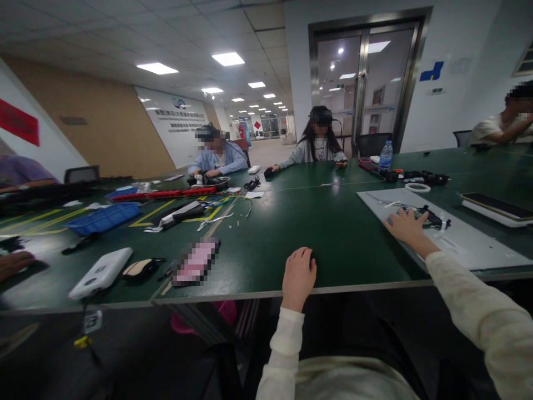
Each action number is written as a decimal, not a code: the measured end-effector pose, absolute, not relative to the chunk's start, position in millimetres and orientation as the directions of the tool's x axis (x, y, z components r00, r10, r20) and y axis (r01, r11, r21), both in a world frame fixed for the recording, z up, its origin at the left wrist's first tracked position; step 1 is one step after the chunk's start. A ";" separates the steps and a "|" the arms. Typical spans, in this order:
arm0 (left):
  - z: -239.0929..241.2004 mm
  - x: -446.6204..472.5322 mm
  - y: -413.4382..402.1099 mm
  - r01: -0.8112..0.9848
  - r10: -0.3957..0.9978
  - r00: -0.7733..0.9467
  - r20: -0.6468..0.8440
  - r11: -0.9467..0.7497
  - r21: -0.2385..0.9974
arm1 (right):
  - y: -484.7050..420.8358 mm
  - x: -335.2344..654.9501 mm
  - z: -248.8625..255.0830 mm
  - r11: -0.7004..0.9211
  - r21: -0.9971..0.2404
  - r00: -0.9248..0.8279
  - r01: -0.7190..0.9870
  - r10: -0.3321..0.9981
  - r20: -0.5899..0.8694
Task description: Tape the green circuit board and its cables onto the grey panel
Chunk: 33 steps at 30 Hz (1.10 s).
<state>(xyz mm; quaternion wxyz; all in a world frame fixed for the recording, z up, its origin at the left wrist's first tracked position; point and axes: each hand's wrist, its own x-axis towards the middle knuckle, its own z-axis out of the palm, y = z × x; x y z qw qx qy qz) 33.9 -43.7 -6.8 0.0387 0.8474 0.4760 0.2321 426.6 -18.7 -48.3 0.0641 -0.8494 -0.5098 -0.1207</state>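
Note:
My left hand (pixel 298 276) rests on the near edge of the dark green table (pixel 325 228), fingers curled under with nothing visible in them. My right hand (pixel 406 225) reaches forward and lies on a grey flat panel (pixel 466 241), fingers stretched toward a bundle of black cable parts and white ties (pixel 431 218). The right fingertips touch or nearly touch that bundle. Both arms wear cream sleeves.
A white power bank (pixel 100 272), a pink blurred phone (pixel 195 261), a blue tray (pixel 104 218) and a red bar (pixel 166 194) lie at left. A water bottle (pixel 385 155), a tape roll (pixel 417 187) and a white tablet-like device (pixel 495 208) lie at right. Other people sit around the table.

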 end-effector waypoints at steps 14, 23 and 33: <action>-4.2 34.8 -46.4 0.788 0.826 0.430 0.364 -0.540 0.294 | 4.1 427.8 -61.6 -0.390 0.083 0.367 0.917 0.908 0.204; -7.3 36.3 -42.1 0.778 0.810 0.435 0.393 -0.558 0.289 | -1.6 419.4 -56.3 -0.289 0.134 0.252 0.948 0.938 0.238; -7.8 35.7 -43.3 0.782 0.818 0.424 0.389 -0.547 0.298 | -6.9 398.2 -53.7 -0.116 0.173 0.068 0.978 0.963 0.261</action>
